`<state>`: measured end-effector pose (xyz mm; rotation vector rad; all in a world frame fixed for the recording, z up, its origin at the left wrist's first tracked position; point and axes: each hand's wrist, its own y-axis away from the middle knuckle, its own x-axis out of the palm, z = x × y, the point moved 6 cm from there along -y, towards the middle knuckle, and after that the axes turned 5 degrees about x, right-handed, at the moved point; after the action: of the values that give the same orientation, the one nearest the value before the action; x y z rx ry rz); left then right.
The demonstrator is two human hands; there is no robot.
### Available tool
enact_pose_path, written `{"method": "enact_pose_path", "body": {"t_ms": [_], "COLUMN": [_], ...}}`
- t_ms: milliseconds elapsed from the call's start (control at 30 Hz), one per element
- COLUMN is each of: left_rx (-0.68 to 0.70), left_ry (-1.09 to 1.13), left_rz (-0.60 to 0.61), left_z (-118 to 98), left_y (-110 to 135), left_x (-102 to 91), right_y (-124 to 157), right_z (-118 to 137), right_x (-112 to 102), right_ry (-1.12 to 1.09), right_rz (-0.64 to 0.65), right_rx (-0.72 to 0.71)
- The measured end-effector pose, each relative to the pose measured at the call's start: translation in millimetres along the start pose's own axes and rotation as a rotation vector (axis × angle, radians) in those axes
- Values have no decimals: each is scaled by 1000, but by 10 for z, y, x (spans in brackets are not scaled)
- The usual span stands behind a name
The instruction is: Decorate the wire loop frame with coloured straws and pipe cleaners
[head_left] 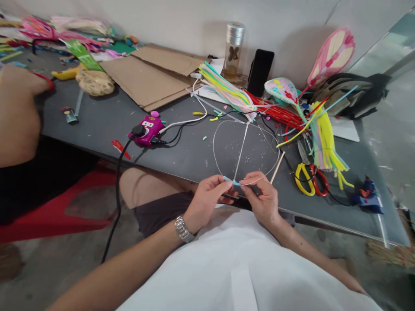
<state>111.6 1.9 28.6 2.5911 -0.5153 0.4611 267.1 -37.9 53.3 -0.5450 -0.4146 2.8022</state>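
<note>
A thin white wire hoop (214, 140) with a straight white stem (241, 151) across its middle is held at the table's near edge. A short light blue pipe cleaner (227, 178) lies along the hoop's bottom, where the stem meets it. My left hand (207, 198) pinches this blue piece and the wire between thumb and fingers. On the other side, my right hand (262, 196) is closed on the hoop's wire, close to the blue piece's end. A thin wooden stick (278, 167) rests on the table just beyond my right hand.
Scissors (306, 179) and a blue glue gun (369, 198) lie at right, by pipe cleaner bundles (324, 138). A purple power socket (147, 129) with cables sits left of the hoop. Cardboard (155, 82) and a bottle (234, 52) stand behind. Another person's arm (19, 112) is at left.
</note>
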Motion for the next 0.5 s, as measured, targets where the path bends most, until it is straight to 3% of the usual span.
{"method": "enact_pose_path", "body": {"t_ms": [500], "left_rx": [48], "left_ry": [-89], "left_rz": [-6], "left_z": [-64], "left_y": [9], "left_x": [6], "right_y": [1], "right_z": [-75], "right_x": [17], "right_ry": [-61], "right_rz": [11], "right_rx": [78]}}
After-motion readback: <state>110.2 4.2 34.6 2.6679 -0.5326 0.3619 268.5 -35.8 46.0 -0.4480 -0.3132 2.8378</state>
